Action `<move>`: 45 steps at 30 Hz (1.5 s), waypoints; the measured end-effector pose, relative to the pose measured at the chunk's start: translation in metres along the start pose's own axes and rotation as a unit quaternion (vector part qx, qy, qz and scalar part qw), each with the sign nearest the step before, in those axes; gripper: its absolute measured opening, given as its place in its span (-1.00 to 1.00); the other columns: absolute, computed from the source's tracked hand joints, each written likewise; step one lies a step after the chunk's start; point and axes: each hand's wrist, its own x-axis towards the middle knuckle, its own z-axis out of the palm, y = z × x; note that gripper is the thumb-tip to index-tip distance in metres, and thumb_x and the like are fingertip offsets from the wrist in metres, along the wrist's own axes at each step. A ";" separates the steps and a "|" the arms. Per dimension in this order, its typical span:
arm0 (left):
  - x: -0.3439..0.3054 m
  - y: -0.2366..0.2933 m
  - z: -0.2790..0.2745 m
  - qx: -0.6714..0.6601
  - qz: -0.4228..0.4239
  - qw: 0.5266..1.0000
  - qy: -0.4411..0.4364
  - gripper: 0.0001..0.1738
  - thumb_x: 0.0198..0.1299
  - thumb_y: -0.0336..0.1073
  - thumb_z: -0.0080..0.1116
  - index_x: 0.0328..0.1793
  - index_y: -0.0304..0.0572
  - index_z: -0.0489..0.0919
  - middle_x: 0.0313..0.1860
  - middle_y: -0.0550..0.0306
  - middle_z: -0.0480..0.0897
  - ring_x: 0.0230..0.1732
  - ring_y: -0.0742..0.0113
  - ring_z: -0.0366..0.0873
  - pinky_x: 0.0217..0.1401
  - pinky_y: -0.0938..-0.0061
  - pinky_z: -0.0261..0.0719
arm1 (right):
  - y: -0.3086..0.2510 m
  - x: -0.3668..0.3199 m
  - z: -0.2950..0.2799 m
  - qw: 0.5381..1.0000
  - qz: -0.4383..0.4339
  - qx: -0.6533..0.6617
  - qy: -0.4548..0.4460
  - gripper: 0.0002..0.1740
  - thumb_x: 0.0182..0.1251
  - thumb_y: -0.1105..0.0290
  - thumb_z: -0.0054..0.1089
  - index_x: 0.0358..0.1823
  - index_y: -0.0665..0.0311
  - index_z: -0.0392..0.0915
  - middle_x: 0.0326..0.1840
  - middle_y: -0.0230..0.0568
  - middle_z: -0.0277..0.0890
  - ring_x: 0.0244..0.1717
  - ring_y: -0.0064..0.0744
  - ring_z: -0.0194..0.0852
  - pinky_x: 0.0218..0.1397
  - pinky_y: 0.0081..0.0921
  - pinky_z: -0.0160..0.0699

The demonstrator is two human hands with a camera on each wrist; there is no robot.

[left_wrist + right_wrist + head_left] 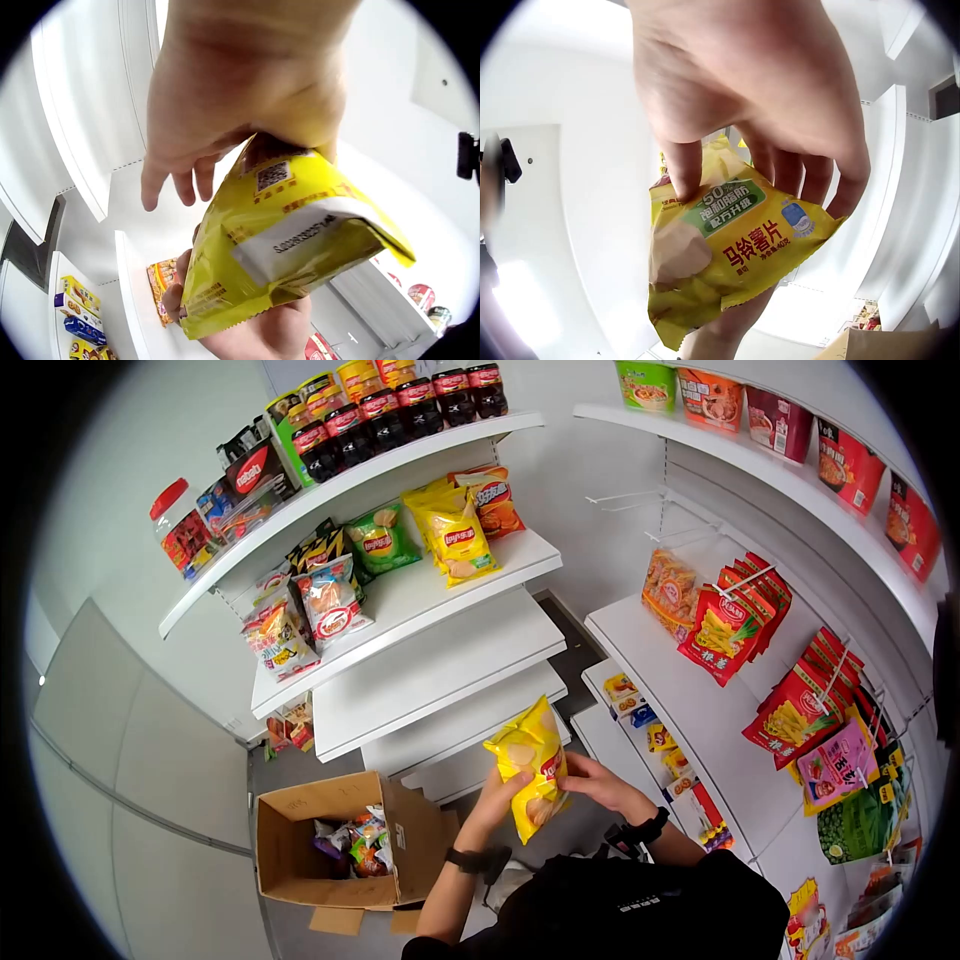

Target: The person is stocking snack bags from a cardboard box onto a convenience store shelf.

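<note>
Both hands hold one yellow bag of potato chips [530, 758] in front of the body, between the shelves in the head view. My left hand [494, 798] grips its left side, and my right hand [604, 788] grips the right side. In the right wrist view, the thumb [682, 169] presses on the printed front of the chip bag [705, 247] while the fingers curl behind it. The back of the bag [277, 232], with a QR code and a white seam strip, faces the left wrist camera.
An open cardboard box [415, 840] of snack bags stands on the floor at left. White shelves [440, 660] rise ahead, with similar yellow bags [455, 535] and drink bottles above. The right shelf [650, 660] carries hanging red snack bags [730, 625] and noodle tubs [710, 400].
</note>
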 end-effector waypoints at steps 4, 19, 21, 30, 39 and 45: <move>0.030 -0.010 0.019 0.038 0.019 0.998 0.036 -0.29 0.15 -0.15 0.20 0.33 -0.30 0.17 0.19 0.02 0.39 0.20 0.28 0.35 0.26 0.39 0.31 | -0.011 0.000 -0.031 0.998 -0.020 -0.030 0.046 -0.47 0.26 0.37 0.17 0.22 0.38 0.25 0.07 -0.21 0.41 0.08 -0.47 0.37 0.16 -0.53 0.32; 0.121 0.026 -0.039 0.119 0.083 0.986 0.087 -0.55 0.28 -0.26 0.03 0.22 -0.38 0.33 0.08 0.05 0.50 0.04 0.37 0.45 0.12 0.49 0.39 | -0.047 0.111 -0.060 0.980 -0.099 -0.141 0.095 -0.54 0.21 0.36 0.24 0.09 0.37 0.35 -0.05 -0.31 0.45 -0.05 -0.59 0.39 0.03 -0.62 0.38; 0.133 0.036 -0.050 0.114 0.124 0.984 0.060 -0.52 0.28 -0.27 0.03 0.27 -0.36 0.30 0.13 0.05 0.47 0.07 0.37 0.44 0.14 0.48 0.38 | -0.058 0.130 -0.068 0.975 -0.117 -0.150 0.116 -0.55 0.22 0.37 0.22 0.09 0.37 0.35 -0.04 -0.30 0.45 -0.05 -0.58 0.40 0.04 -0.63 0.38; 0.167 0.038 -0.095 0.160 0.085 0.978 0.103 -0.44 0.21 -0.32 0.15 0.31 -0.31 0.29 0.11 0.01 0.49 -0.04 0.36 0.51 0.03 0.52 0.46 | -0.165 0.228 -0.131 0.906 -0.315 -0.130 0.252 -0.64 0.27 0.42 0.15 0.05 0.40 0.35 -0.04 -0.26 0.49 -0.05 -0.55 0.44 0.04 -0.61 0.41; 0.171 0.045 -0.117 0.177 0.114 0.960 0.185 -0.52 0.22 -0.35 0.10 0.26 -0.32 0.33 0.08 0.02 0.51 -0.07 0.35 0.52 0.01 0.50 0.44 | -0.228 0.372 -0.199 0.922 -0.290 -0.173 0.190 -0.59 0.26 0.36 0.17 0.07 0.39 0.34 -0.03 -0.22 0.50 -0.04 -0.51 0.45 0.03 -0.57 0.40; 0.174 0.046 -0.115 0.206 0.099 0.946 0.232 -0.55 0.26 -0.30 0.05 0.24 -0.30 0.35 0.07 0.05 0.52 -0.06 0.35 0.52 -0.01 0.51 0.44 | -0.227 0.413 -0.212 0.933 -0.277 -0.169 0.156 -0.57 0.26 0.36 0.17 0.10 0.40 0.34 -0.01 -0.21 0.49 -0.01 -0.51 0.43 0.07 -0.55 0.38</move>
